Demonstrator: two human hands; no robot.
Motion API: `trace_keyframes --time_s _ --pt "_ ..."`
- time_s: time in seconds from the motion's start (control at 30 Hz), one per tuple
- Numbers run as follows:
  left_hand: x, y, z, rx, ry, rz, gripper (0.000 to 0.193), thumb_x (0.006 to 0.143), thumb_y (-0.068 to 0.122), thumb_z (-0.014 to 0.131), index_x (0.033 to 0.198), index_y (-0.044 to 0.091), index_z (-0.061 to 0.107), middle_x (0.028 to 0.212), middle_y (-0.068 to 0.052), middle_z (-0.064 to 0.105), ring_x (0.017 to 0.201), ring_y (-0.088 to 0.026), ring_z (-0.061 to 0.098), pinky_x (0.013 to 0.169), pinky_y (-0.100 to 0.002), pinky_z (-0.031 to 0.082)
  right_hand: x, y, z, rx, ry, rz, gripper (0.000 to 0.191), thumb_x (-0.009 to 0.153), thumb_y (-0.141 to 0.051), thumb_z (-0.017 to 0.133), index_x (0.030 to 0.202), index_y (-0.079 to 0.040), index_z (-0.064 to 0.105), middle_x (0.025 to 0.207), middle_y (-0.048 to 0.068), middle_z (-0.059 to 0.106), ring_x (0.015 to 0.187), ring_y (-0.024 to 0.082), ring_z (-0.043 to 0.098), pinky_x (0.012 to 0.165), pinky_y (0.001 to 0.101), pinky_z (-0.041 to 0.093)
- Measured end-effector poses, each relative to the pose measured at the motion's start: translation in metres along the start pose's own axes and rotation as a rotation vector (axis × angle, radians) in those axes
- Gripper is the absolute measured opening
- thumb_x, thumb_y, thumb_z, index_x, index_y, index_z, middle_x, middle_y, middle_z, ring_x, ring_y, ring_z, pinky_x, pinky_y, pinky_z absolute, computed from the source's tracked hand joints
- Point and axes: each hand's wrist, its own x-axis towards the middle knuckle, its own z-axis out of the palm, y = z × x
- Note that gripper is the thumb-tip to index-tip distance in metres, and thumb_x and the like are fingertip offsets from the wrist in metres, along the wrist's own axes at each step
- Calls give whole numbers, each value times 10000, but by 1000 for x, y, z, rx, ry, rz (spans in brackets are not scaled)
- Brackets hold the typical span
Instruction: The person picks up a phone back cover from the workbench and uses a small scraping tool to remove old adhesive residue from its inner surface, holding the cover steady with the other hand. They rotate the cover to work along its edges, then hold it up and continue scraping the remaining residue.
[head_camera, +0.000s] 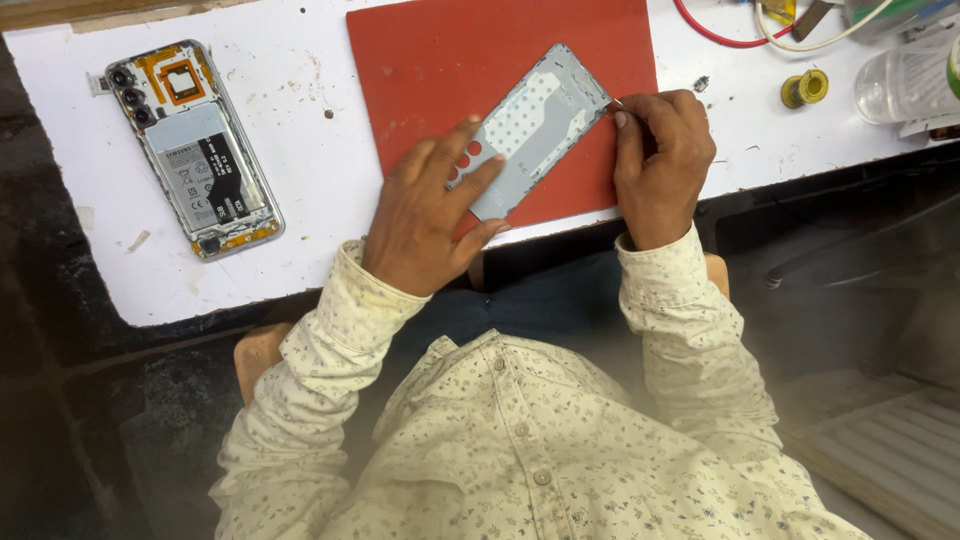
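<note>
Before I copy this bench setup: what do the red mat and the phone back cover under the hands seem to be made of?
Red mat: looks like silicone or rubber, with a matte, even, glare-free surface, lying flat.
Phone back cover: probably thin plastic, pale grey inner face with a dotted adhesive-like sheet and camera cutouts; metal can't be ruled out.
The left hand presses it down and the right hand works at its edge.

1. A thin grey rectangular phone back cover (530, 130) lies inner face up — pale lining with a dotted patch across its middle.
2. It sits diagonally on a red rubber mat (420, 60), upper end pointing up and right, lower end near the counter's (300, 200) front edge.
3. Three camera holes show at its lower left — red mat visible through them.
</note>
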Motion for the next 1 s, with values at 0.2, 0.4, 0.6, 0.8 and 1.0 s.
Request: trace_keyframes --time_s 0.2,0.4,0.6,0.8,1.0 --pt "2 2 9 127 -108 9 599 997 467 589 1497 145 525 1628 -60 391 1521 -348 279 1215 -573 295 -5 0 -2 -100 -21 -130 115 988 100 700 1078 28 695 1015 115 646 971 286 607 863 388 514" --pt "1 3 9 121 -113 2 598 987 466 604 1491 153 530 1623 -53 396 1517 -341 287 1206 -574 295 -5 -2 -9 25 -94 -109 123 967 97 719 1069 30 713 1009 113 656 949 284 613 826 374 517" --pt "0 3 12 125 -117 -6 600 977 471 606 1489 166 529 1620 -42 399 1518 -332 278 1212 -569 290 -6 -4 -4 -31 -11 -39 115 981 92 734 1068 18 727 992 102 647 917 241 635 790 344 528" --pt "0 2 12 127 -101 -4 611 970 488 606 1488 171 541 1620 -40 405 1518 -329 281 1209 -574 293 -7 -4 -9 -63 -73 -226 150 947 105 738 1064 12 732 987 96 645 931 268 616 811 367 531" --pt "0 3 11 123 -109 -10 609 964 490 611 1477 168 548 1617 -42 407 1517 -334 283 1203 -581 294 -7 -3 -8 68 -51 54 134 975 82 735 1085 6 738 997 89 666 887 218 650 769 328 531"
